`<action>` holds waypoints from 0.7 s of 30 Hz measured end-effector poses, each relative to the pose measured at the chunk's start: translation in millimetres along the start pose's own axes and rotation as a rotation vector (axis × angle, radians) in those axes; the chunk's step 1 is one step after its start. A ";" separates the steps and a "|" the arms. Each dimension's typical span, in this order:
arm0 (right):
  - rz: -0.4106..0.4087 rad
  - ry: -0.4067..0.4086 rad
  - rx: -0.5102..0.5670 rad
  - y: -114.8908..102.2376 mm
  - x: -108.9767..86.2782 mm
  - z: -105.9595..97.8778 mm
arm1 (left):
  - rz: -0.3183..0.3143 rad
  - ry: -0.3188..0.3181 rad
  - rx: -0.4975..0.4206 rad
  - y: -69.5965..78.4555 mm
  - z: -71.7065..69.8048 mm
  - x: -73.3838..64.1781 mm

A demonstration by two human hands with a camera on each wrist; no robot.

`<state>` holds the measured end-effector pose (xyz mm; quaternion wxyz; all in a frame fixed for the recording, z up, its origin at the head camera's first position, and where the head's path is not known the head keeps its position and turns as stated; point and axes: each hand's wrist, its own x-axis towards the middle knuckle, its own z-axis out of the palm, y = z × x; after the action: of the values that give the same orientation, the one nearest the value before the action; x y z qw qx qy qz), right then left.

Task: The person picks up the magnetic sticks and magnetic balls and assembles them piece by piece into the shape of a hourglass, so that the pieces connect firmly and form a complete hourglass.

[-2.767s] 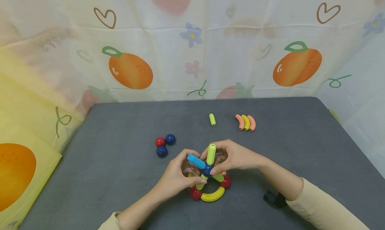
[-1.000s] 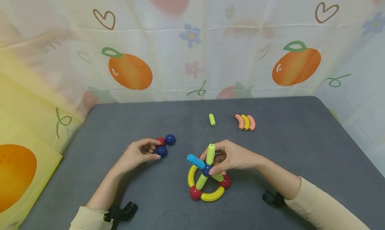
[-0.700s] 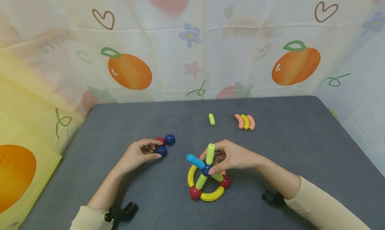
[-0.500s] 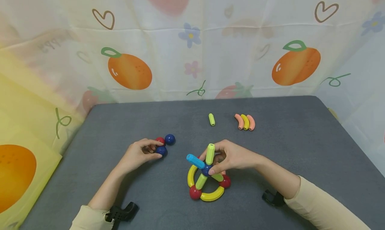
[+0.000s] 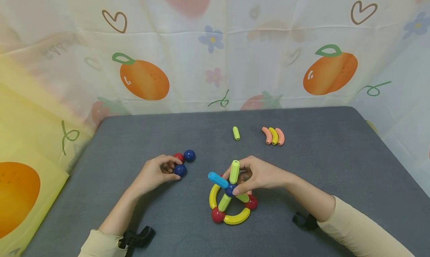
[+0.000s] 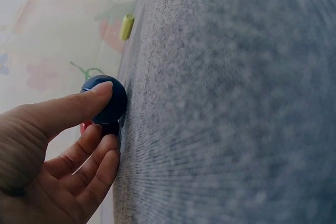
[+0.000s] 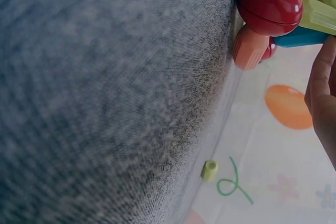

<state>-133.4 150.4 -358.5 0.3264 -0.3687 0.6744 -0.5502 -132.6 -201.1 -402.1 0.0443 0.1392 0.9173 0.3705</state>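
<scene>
Left of centre in the head view, a person's left hand (image 5: 155, 175) pinches a dark blue ball (image 5: 180, 170) between thumb and fingers, low over a grey table (image 5: 188, 231). Just above it in the frame are a loose red ball (image 5: 179, 157) and a second blue ball (image 5: 189, 155). Right of centre, the right hand (image 5: 260, 173) pinches the hub ball (image 5: 230, 190) (also dark blue) of a built shape; some of its fingers are hidden. Below the hub, lower green rods (image 5: 224, 203) slope to red ring balls (image 5: 218, 214) joined by yellow arcs (image 5: 237, 217). One green rod (image 5: 234, 172) points up, a bright blue rod (image 5: 218, 180) to the upper left. Towards the table's far edge lie a spare green rod (image 5: 236, 133) and, further right, three curved pieces (image 5: 273, 136), pink, yellow, pink.

From the left wrist, the thumb lies across the dark blue ball at centre left, with fingers beneath.

From the right wrist, one ring ball fills the upper right above a pink arc (image 7: 250, 49); the hand is cropped at the right edge.
</scene>
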 end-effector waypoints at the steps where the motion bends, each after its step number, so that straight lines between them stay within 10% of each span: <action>1: 0.000 0.000 -0.001 0.0 0.0 -0.1 | 0.002 -0.001 0.002 0.5 -0.1 -0.2; 14: 0.002 -0.005 0.005 1.2 0.5 -0.2 | -0.011 -0.028 -0.040 8.5 -1.4 -4.9; 21: -0.020 -0.014 0.013 0.7 0.9 0.2 | 0.053 -0.072 -0.305 32.3 -3.2 -8.2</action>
<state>-133.8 149.6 -359.3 0.3278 -0.3772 0.6647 -0.5555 -118.2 -183.5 -377.6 0.0880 0.1684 0.8442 0.5012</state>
